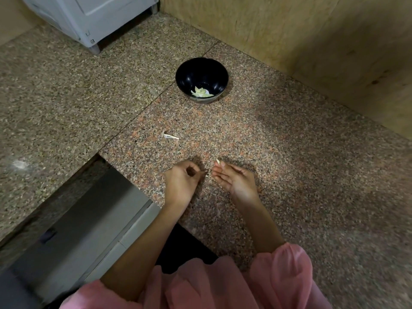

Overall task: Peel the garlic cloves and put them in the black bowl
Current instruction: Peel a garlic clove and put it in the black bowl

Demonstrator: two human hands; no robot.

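A black bowl [201, 79] stands on the granite counter [289, 152], far from me, with several pale peeled garlic cloves [200, 92] in its bottom. My right hand [234, 178] hovers low over the counter near the front, and a small whitish garlic clove [218, 162] is pinched at its fingertips. My left hand [181, 181] is just left of it, fingers curled inward; whether they pinch a scrap of skin I cannot tell. A strip of garlic skin [171, 136] lies on the counter between my hands and the bowl.
A wooden wall [312, 36] runs along the back right. A white appliance [89, 16] stands at the back left. The counter's edge drops off at the lower left to a grey surface [84, 219]. Pink sleeves [267, 282] fill the bottom.
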